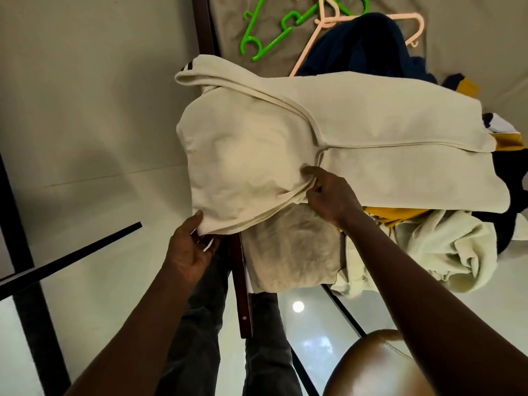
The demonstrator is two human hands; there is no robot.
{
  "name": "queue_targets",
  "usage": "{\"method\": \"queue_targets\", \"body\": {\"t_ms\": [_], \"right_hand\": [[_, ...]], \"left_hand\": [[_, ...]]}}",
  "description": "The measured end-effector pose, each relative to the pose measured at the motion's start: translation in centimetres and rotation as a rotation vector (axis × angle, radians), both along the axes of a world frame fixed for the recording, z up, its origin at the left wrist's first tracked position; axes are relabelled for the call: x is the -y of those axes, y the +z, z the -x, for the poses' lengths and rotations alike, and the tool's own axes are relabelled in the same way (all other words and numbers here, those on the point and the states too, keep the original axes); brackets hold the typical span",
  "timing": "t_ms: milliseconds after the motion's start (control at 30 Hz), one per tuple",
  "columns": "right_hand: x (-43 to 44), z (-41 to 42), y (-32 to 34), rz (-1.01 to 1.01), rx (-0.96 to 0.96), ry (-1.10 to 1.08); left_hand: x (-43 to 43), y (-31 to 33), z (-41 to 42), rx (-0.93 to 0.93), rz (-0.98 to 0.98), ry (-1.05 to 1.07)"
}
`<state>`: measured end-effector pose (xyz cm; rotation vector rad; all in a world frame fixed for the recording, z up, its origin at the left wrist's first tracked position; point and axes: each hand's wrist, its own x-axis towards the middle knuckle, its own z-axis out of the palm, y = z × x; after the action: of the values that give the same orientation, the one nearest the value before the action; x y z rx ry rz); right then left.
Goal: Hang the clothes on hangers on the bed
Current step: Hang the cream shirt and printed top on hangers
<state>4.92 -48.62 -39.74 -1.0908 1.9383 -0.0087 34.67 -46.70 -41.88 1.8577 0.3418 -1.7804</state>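
Cream hoodie point(385, 115) is what we're dealing with in the head view. It's spread flat on top of the clothes pile at the near edge of the bed point(471, 38), with its hood point(243, 155) hanging out left past the wooden rail point(243, 295). Our left hand point(188, 252) has its fingers curled under the hood's near-left rim with the thumb on top. Our right hand point(331, 195) pinches a fold right where hood meets body.

Handling guess: thick fleece, soft and floppy, some weight to it, nothing fragile or slippery. It'll sag wherever we don't support it, so we'd take it by the shoulders or neck opening rather than the hood.

Hangers are at the far end: green hanger point(265, 32) to the left, pink hanger point(303, 57) just beside it, partly under a navy garment point(363, 44).

Hard to make out:
- sleeves and hem of the hoodie run off under the folds to the right
- the yellow garment point(394, 214) and pale garment point(445, 252) are only peeking out, so we can't tell what they are
- hanger tops are cut off by the frame
- our left fingertips are tucked under the fabric, so we can't see how much cloth they've got
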Motion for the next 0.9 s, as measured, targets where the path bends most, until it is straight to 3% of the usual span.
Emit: {"method": "queue_targets", "body": {"t_ms": [100, 200, 300, 367, 467, 533, 633, 767, 833, 900], "right_hand": [[0.5, 0.0, -0.2, 0.025, -0.117, 0.182], [0.8, 0.2, 0.1, 0.1, -0.181, 0.232], [1.2, 0.5, 0.5, 0.173, -0.185, 0.151], [1.4, 0.3, 0.5, 0.233, -0.164, 0.089], [1.3, -0.3, 0.1, 0.294, -0.125, 0.075], [1.2, -0.5, -0.2, 0.304, -0.099, 0.063], [1.1, -0.5, -0.7, 0.235, -0.033, 0.031], [0.6, -0.4, -1.3, 0.159, 0.01, 0.092], [0.4, -0.3, -1.5, 0.174, -0.012, 0.145], [0.6, -0.2, -1.6, 0.179, -0.046, 0.204]], "left_hand": [[0.5, 1.4, -0.5, -0.077, 0.04, -0.023], [1.1, 2.5, -0.6, -0.119, 0.089, -0.199], [2.1, 2.6, -1.1, 0.117, 0.1, -0.366], [3.3, 2.8, -1.8, 0.286, 0.128, -0.337], [5.0, 3.7, -2.1, 0.385, 0.27, -0.278], [5.4, 3.7, -2.1, 0.447, 0.419, -0.351], [5.2, 3.2, -2.6, 0.537, 0.67, -0.677], [4.4, 1.9, -3.2, 0.597, 0.95, -1.347], [4.8, 1.7, -3.5, 0.703, 0.938, -1.442], [6.0, 1.9, -4.3, 0.693, 0.89, -1.423]]}}
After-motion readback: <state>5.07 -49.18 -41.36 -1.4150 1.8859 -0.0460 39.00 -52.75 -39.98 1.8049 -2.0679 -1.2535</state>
